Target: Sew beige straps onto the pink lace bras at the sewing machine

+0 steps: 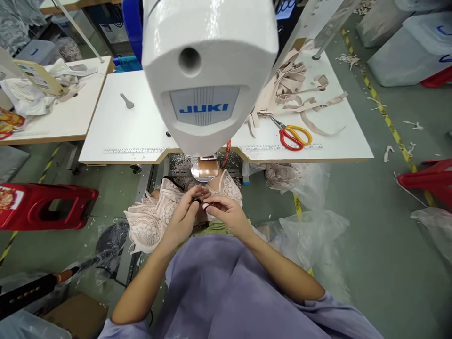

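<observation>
A white JUKI sewing machine head (208, 70) fills the upper middle, with its presser foot (205, 169) just above my hands. My left hand (183, 214) and my right hand (226, 209) meet below the foot, fingertips pinched together on a small dark piece at the edge of a pale pink lace garment (151, 219). The lace bunches to the left of my left hand and a second lace part (231, 186) shows behind my right hand. What exactly the fingertips pinch is too small to name.
The white work table (134, 122) carries red and yellow scissors (293, 136), beige fabric strips (296, 84) and a grey tool (126, 100). Red plastic stools (42, 205) stand left and right. Clear plastic bags (307, 230) lie on the green floor to my right.
</observation>
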The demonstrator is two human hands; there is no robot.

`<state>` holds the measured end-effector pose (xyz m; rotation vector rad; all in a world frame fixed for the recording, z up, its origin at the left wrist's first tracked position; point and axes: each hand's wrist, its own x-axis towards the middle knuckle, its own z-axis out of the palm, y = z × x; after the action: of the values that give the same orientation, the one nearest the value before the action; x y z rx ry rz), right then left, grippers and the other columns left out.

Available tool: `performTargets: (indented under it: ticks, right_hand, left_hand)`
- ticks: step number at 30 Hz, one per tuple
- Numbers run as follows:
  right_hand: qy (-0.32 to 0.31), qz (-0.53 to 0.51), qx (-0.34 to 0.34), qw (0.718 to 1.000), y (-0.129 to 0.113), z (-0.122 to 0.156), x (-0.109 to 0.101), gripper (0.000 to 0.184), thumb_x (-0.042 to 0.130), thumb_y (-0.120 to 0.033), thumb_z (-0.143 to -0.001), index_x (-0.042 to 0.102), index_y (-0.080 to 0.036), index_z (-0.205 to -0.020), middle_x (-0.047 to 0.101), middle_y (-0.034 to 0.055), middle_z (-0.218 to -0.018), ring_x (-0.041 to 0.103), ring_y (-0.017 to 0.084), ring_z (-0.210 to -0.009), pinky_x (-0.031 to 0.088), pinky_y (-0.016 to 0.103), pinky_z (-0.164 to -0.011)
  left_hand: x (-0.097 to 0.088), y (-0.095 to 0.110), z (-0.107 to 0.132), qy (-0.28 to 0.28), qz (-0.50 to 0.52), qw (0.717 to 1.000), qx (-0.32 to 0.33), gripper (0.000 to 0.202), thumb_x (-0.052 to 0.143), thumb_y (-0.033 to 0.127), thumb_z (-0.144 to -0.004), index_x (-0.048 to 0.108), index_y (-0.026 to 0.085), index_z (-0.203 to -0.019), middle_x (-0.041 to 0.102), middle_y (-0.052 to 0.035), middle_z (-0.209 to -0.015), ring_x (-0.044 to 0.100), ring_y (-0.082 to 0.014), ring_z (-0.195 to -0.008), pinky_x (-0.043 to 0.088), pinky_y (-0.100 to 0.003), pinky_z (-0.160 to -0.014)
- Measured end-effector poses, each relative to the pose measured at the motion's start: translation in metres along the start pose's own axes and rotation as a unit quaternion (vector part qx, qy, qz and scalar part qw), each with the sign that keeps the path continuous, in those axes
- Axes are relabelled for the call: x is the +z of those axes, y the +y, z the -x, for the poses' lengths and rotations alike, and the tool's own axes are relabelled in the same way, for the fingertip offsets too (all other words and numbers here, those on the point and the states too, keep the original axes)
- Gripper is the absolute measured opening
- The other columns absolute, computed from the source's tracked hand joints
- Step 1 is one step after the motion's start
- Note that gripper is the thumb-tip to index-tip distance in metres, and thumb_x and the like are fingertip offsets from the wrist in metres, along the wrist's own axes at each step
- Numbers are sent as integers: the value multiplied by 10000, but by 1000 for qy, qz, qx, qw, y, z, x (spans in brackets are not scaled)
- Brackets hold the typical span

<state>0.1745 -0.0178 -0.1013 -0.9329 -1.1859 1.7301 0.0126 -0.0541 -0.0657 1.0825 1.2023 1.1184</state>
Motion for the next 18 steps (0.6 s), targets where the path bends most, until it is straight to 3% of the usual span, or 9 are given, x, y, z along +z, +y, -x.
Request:
performTargets:
  ticks: [3, 7, 10, 12, 16, 18]
  right_hand:
    - [4, -15, -2, 1000, -1, -5, 4, 167, 790, -344, -789, 756, -275, -938, 712, 20, -996, 657, 181, -948, 534, 321, -879]
    - [13, -51, 5, 999, 8, -10, 4, 208, 803, -320, -766, 726, -268, -952, 689, 3, -961, 649, 149, -879, 542, 288, -839]
    - [18, -73, 28, 997, 17, -11, 1, 262, 805, -349, -749, 711, -258, -976, 693, 8, -980, 644, 143, -820, 559, 283, -774]
    - [26, -67, 44, 996, 22, -11, 1, 273, 800, -374, -748, 713, -252, -976, 703, 16, -959, 645, 150, -786, 569, 290, -738]
    - [83, -71, 32, 994, 26, -8, 5, 245, 796, -407, -755, 729, -265, -943, 722, 16, -925, 664, 168, -807, 582, 304, -742]
    - [99, -60, 19, 993, 25, -8, 7, 239, 784, -421, -772, 740, -272, -953, 734, 22, -961, 680, 187, -846, 587, 332, -768]
  left_hand:
    - [8, -4, 1, 0, -55, 998, -8, 451, 449, 321, -1021, 455, 263, -1468, 486, -51, -1523, 412, -210, -1431, 275, -405, -1240]
    - [12, -7, 2, -14, -21, 999, -30, 491, 417, 295, -1022, 409, 279, -1513, 411, -17, -1580, 332, -205, -1481, 240, -394, -1258]
    - [13, -10, 0, -31, -32, 999, -15, 539, 452, 237, -998, 374, 281, -1530, 362, -14, -1608, 281, -194, -1504, 197, -388, -1272]
    - [15, -15, -1, -27, -10, 1000, -5, 556, 486, 236, -991, 349, 280, -1528, 371, -46, -1602, 311, -196, -1492, 235, -404, -1259]
    - [25, -27, -1, 79, 97, 992, 6, 386, 630, 284, -935, 522, 239, -1303, 574, -112, -1430, 537, -233, -1335, 465, -416, -1106]
    - [30, -32, 0, 144, 89, 985, 10, 282, 670, 302, -913, 603, 212, -1172, 642, -108, -1338, 601, -229, -1254, 502, -390, -1057]
